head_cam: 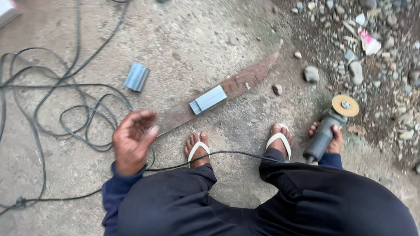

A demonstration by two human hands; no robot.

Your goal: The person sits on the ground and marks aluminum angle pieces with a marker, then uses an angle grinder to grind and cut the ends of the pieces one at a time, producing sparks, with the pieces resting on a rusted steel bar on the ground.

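Right hand (333, 139) wrapped around a grey angle grinder (329, 129), left hand (132, 140) empty, fingers loosely spread

Grinder hangs beside the right foot, near the gravel edge (372, 65); rusty blade (227, 89) under a grey metal block (208, 99) ahead, cables (57, 105) crowding the left floor

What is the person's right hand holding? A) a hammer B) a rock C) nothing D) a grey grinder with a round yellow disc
D: the right hand grips the grey grinder by its body, while the left hand is empty.
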